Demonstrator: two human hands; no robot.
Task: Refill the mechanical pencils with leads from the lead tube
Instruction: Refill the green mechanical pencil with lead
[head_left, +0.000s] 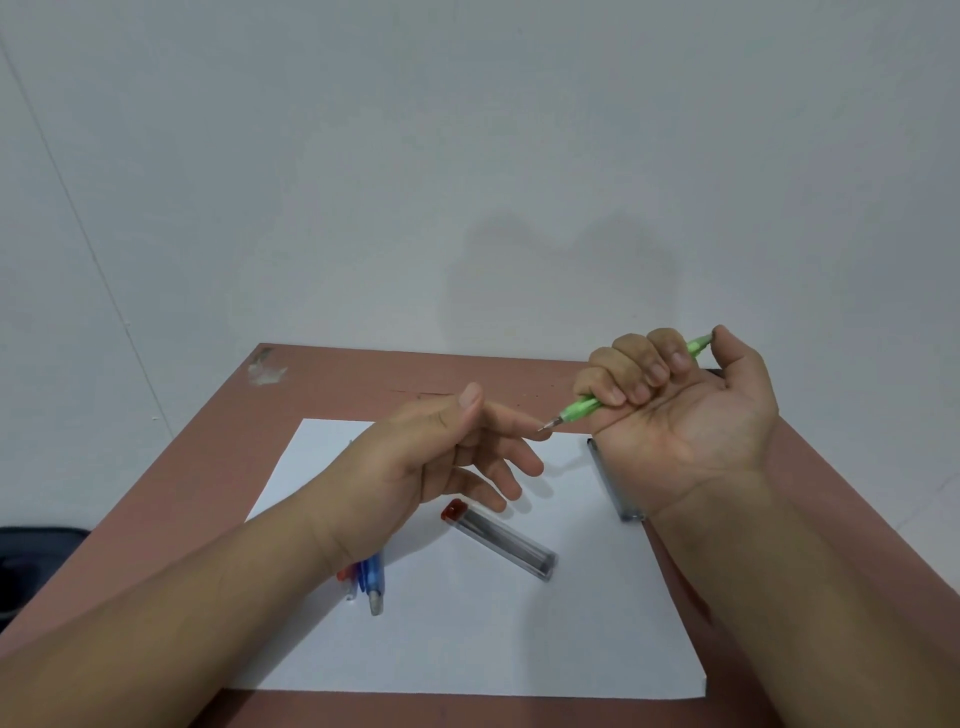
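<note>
blue pencil (375, 582) flat on paper (467, 639), partly under left forearm | left hand (447, 452) relaxed, holds nothing, forefinger touching green pencil's tip | lead tube (501, 540) lying mid-paper, red cap on; light, slick, best pinched at sides; leads inside likely brittle | green pencil (584, 407) light, stiff, gripped mid-barrel in right hand (675, 410), thumb on button end

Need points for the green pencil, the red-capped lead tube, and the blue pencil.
green pencil (582, 407), head view, barrel below the fist
lead tube (506, 540), head view, mid clear body
blue pencil (374, 582), head view, lower barrel
</note>
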